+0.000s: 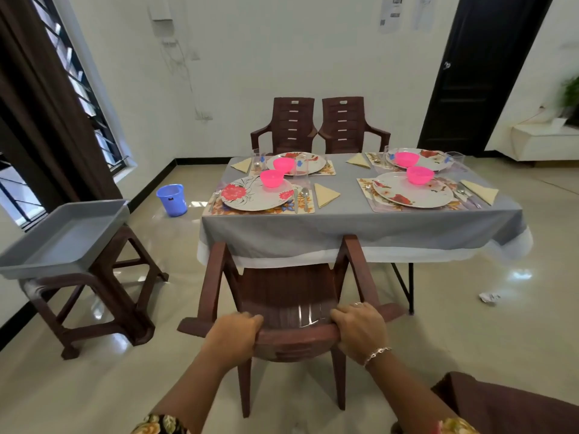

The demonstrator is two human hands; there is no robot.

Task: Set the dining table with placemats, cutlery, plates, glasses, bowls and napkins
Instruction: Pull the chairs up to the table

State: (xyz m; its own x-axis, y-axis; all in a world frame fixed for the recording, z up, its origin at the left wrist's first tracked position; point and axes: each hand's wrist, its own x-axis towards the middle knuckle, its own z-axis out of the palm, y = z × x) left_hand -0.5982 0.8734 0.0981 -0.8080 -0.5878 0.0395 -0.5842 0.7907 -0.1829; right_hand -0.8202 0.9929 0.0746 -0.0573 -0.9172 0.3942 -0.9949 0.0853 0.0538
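Under both sets of fingers [248, 316]: the top rail of a brown chair [282, 292]. The left hand [233, 335] and right hand [360, 330] grip it well apart, fingers curled over the rail and pressed together. Ahead of the fingertips, the chair arms reach the table [344, 223], at its hanging grey cloth. Beyond are four settings: placemat [308, 208], plate [250, 197], pink bowl [272, 178] on the plate, cutlery [304, 195], folded napkin [325, 195]. Glasses [258, 159] stand by the far plates. Left of the fingers, a grey tray [62, 242] sits on a stool [125, 277].

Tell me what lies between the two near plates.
Head view: knife and spoon, folded yellow napkin, bare grey tablecloth, then the right placemat's edge.
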